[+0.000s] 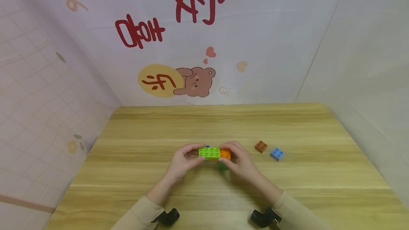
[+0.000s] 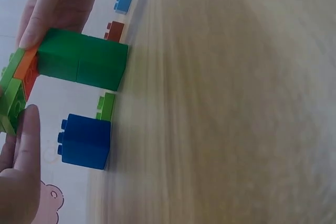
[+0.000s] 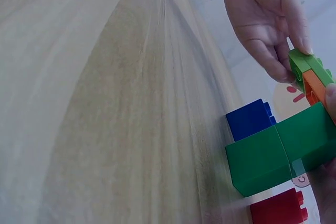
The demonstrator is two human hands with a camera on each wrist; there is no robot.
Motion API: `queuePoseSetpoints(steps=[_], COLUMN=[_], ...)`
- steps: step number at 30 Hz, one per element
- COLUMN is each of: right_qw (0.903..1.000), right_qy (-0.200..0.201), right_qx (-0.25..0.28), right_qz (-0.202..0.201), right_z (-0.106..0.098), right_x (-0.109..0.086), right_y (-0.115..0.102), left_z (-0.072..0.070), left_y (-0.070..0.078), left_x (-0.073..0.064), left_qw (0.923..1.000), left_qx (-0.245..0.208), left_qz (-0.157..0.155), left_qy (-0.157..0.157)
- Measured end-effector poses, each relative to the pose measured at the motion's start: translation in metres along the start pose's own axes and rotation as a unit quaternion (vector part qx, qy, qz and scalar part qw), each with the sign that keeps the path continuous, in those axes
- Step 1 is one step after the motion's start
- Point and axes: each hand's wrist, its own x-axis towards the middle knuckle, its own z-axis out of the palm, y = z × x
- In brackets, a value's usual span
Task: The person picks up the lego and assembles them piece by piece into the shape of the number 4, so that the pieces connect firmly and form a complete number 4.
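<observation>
A long light green brick (image 1: 209, 152) tops a stack, above an orange brick (image 1: 225, 153) and two tall dark green bricks (image 2: 100, 61). Another light green piece sits under the long brick's left end, beside the orange. My left hand (image 1: 182, 162) pinches this light green end between thumb and fingers. On the other side, my right hand (image 1: 241, 159) grips the orange end from front and back. The dark green bricks appear to stand on the table, mostly hidden from above.
A blue brick (image 2: 86, 141) and a low light green brick (image 2: 106, 107) stand on the wooden table (image 1: 143, 127) near the stack. To the right lie a brown brick (image 1: 261, 146) and a light blue brick (image 1: 277, 154). A red brick (image 3: 278, 207) shows in the right wrist view.
</observation>
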Motion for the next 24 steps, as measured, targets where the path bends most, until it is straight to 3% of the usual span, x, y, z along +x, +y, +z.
queuePoseSetpoints(steps=[5,14,24], right_qw=[1.0,0.9996,0.9997], right_qy=[0.004,-0.002,0.003], right_qx=[-0.004,0.006,0.004], right_qz=[-0.002,0.029,0.026], right_z=[0.0004,0.0006,0.0007], right_x=[-0.0007,-0.0024,-0.0016], right_y=[0.0012,0.0017,-0.0001], left_z=[-0.0032,-0.0082,-0.0053], left_y=[-0.0015,-0.0018,-0.0033], left_x=[0.0005,0.0022,0.0048], left_qw=[0.9998,0.9989,0.9985], left_qx=[0.013,0.026,0.032], left_qz=[0.005,0.015,0.017], left_qy=[-0.016,-0.037,-0.041])
